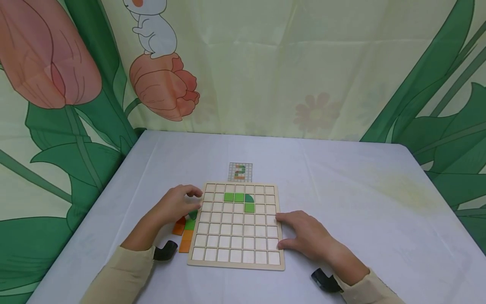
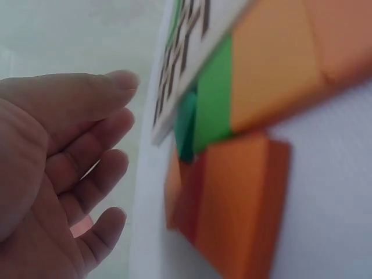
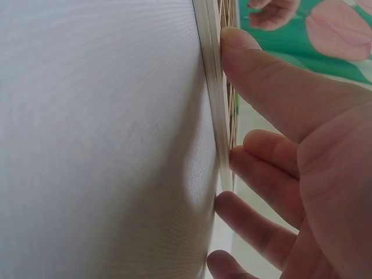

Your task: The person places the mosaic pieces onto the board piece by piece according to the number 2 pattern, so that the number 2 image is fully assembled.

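Pretty simple setup: a pale wooden-looking grid board [image 1: 235, 265] is laid flat on a white cloth [image 1: 341, 190], with three green square tiles [image 1: 239, 197] and a darker quarter-round piece [image 1: 248, 198] slotted near its top. Orange tiles [image 1: 185, 241] are bunched by its left edge. The left hand [image 1: 179, 204] is held loosely open beside it; the right edge is touched by the relaxed, uncurled right hand [image 1: 305, 234]. A "2"-like figure is shown on the gridded card [image 1: 240, 172].
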Motion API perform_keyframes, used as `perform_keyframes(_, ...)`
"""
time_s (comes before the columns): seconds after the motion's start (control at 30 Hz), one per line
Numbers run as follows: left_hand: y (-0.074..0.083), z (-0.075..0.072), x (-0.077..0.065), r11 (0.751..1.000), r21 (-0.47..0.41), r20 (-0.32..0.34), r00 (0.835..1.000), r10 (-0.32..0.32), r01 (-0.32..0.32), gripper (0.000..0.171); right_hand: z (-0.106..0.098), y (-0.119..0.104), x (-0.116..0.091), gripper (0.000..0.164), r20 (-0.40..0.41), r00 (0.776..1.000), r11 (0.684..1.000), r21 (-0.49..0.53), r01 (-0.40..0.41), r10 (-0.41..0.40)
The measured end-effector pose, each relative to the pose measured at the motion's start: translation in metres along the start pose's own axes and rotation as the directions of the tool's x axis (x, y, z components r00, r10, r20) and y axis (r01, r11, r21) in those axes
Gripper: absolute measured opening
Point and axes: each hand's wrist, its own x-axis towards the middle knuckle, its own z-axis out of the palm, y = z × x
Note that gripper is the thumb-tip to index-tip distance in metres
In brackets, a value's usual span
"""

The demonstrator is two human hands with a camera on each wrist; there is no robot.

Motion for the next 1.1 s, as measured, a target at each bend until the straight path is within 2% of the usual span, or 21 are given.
perform_keyframes(0.23,-0.015,0.000,-0.004,0.998,0.060,0.016,1.000,-0.013,0.012,0.030,-0.001,-0.001,0.001,0.065,0.005,1.000,1.000,-0.010,-0.010,0.010)
perform_keyframes(0.4,-0.019,0.000,-0.005,0.996,0.087,0.021,1.000,-0.003,0.001,0.031,-0.001,-0.002,0.001,0.065,0.007,1.000,1.000,-0.012,-0.011,0.012)
perform_keyframes(0.67,-0.019,0.000,-0.007,0.997,0.069,0.046,0.999,0.015,-0.018,0.034,-0.001,-0.002,0.001,0.065,0.006,1.000,1.000,-0.013,-0.012,0.012)
perform_keyframes(1.1,-0.021,0.001,-0.004,0.996,0.085,0.036,0.999,0.037,-0.040,0.028,-0.001,-0.004,0.000,0.064,0.008,1.000,0.999,-0.011,-0.030,0.030)
